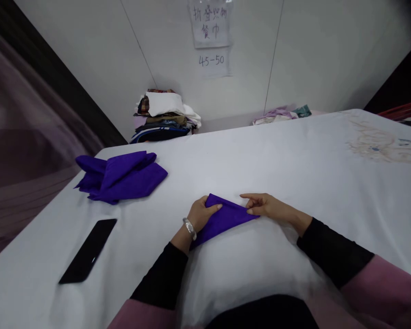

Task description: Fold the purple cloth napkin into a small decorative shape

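A purple cloth napkin [226, 219], folded into a triangle, lies at the near edge of the white-covered bed-like surface. My left hand [203, 214], with a silver bangle on the wrist, grips its left side, thumb on top and the fingers hidden behind the fabric. At the right-hand corner, my right hand [262, 204] pinches the napkin between thumb and curled fingers, while its index finger points out to the left. Part of the napkin's lower left side is hidden by my left hand and wrist.
Loosely bunched purple cloth [126, 176] lies at the left, with a black phone-like slab [89, 251] nearer me. Folded clothes [166, 114] are piled by the wall, and more fabric [281, 114] sits right of them. Handwritten paper signs [210, 25] hang above.
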Available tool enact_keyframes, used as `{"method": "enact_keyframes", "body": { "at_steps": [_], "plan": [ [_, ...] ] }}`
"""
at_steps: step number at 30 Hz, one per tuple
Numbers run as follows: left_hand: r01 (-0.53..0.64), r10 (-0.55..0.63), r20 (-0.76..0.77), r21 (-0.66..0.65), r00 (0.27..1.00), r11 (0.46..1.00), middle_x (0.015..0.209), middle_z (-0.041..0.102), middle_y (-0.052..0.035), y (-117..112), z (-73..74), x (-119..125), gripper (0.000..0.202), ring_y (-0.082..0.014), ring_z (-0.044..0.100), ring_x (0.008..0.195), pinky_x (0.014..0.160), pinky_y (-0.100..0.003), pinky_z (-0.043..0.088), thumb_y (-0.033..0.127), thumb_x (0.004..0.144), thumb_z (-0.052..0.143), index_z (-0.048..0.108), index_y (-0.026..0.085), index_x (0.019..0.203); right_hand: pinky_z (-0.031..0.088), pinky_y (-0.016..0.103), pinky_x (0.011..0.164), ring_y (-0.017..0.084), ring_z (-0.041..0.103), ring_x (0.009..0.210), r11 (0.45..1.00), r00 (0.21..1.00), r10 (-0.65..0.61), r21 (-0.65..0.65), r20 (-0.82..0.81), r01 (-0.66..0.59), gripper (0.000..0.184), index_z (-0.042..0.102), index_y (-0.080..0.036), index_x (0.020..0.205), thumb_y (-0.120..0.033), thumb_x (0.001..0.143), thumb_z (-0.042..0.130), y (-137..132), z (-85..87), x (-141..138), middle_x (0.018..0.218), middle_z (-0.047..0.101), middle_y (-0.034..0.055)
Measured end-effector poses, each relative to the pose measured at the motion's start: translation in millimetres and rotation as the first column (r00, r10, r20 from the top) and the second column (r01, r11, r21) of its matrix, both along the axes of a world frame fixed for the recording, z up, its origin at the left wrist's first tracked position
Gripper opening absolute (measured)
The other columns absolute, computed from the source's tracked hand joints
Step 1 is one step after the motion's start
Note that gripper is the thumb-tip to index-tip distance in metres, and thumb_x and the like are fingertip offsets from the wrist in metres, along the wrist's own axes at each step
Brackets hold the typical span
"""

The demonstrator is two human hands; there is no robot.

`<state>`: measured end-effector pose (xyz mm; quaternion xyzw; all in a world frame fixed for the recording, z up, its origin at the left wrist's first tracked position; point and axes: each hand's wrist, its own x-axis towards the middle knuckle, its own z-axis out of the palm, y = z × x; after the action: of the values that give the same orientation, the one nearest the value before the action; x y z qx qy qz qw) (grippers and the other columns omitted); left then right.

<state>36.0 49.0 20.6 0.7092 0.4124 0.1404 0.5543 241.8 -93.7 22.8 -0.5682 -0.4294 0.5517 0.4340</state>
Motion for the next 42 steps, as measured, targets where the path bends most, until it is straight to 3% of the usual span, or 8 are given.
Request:
{"method": "enact_keyframes", "body": {
  "at_steps": [2,4,9,14,23,31,37,42],
  "plan": [
    [0.032,-0.003,-0.131,0.225,0.991,0.974,0.076,0.067,-0.0010,-1,0.2,0,0.031,-0.0194,0.063,0.070,0.063,-0.030,0.050,0.044,0.068,0.067,0.060,0.019,0.085,0.043,0.028,0.064,0.010,0.052,0.065,1.000,1.000,-0.005,0.006,-0.006,0.005,0.059,0.051,-0.021,0.124,-0.027,0.069,0.067,0,-1.8,0,0.080,0.058,-0.0026],
    [0.067,0.043,-0.239,0.434,0.970,0.899,0.090,0.067,-0.0043,-4,2.2,0,0.039,-0.0229,0.063,0.082,0.072,-0.034,0.049,0.045,0.072,0.064,0.057,0.020,0.101,0.043,0.028,0.062,0.009,0.051,0.063,1.000,1.000,-0.019,0.016,-0.019,0.020,0.058,0.051,-0.020,0.124,-0.027,0.069,0.067,0,-4.5,-1,0.078,0.057,-0.0029],
    [0.170,0.051,-0.255,0.768,0.966,0.617,0.126,0.052,-0.0118,-28,15.6,3,0.050,-0.0273,0.046,0.116,0.097,-0.039,0.036,0.041,0.082,0.055,0.044,0.018,0.125,0.042,0.025,0.056,0.009,0.051,0.062,0.998,0.996,-0.051,0.025,-0.069,0.053,0.058,0.051,-0.019,0.123,-0.025,0.068,0.068,1,-8.1,-2,0.078,0.057,-0.0023],
    [0.361,-0.217,-0.291,0.807,0.932,0.468,0.120,0.055,-0.0077,-69,20.7,17,0.044,-0.0254,0.048,0.110,0.093,-0.041,0.038,0.042,0.081,0.056,0.047,0.022,0.120,0.044,0.024,0.053,0.011,0.056,0.064,0.998,0.990,-0.060,0.018,-0.126,0.063,0.057,0.051,-0.017,0.121,-0.024,0.068,0.069,2,-8.6,-2,0.078,0.060,-0.0013],
    [0.354,-0.107,-0.338,0.885,0.935,0.301,0.102,0.057,-0.0053,-85,-0.9,38,0.018,-0.0216,0.051,0.094,0.076,-0.035,0.042,0.024,0.080,0.058,0.052,0.019,0.097,0.047,0.023,0.050,0.010,0.058,0.058,0.996,0.976,-0.083,-0.030,-0.199,0.078,0.053,0.050,-0.019,0.122,-0.021,0.072,0.066,3,-12.2,-2,0.079,0.063,0.0000],
    [0.400,-0.041,-0.406,0.870,0.913,0.289,0.092,0.058,-0.0041,-88,-3.4,45,0.005,-0.0211,0.051,0.086,0.070,-0.035,0.041,0.018,0.082,0.052,0.052,0.019,0.087,0.050,0.024,0.051,0.010,0.059,0.053,0.992,0.961,-0.121,-0.065,-0.249,0.108,0.050,0.049,-0.016,0.122,-0.020,0.076,0.064,0,-8.0,-5,0.075,0.065,0.0002],
    [0.328,-0.062,-0.337,0.835,0.940,0.442,0.088,0.059,-0.0026,-84,2.0,45,0.012,-0.0203,0.053,0.085,0.071,-0.033,0.042,0.011,0.077,0.052,0.052,0.020,0.085,0.053,0.027,0.056,0.012,0.060,0.052,0.984,0.967,-0.168,-0.097,-0.193,0.152,0.043,0.049,-0.015,0.123,-0.023,0.082,0.059,-1,-1.2,0,0.063,0.066,0.0010],
    [0.242,-0.024,-0.264,0.840,0.964,0.486,0.086,0.059,-0.0010,-79,8.0,43,0.016,-0.0166,0.054,0.083,0.072,-0.028,0.043,0.008,0.077,0.050,0.051,0.020,0.087,0.050,0.025,0.055,0.012,0.061,0.056,0.982,0.966,-0.190,-0.018,-0.174,0.190,0.036,0.056,-0.014,0.114,-0.024,0.080,0.059,-1,-0.2,6,0.064,0.066,0.0020]
  ]
}}
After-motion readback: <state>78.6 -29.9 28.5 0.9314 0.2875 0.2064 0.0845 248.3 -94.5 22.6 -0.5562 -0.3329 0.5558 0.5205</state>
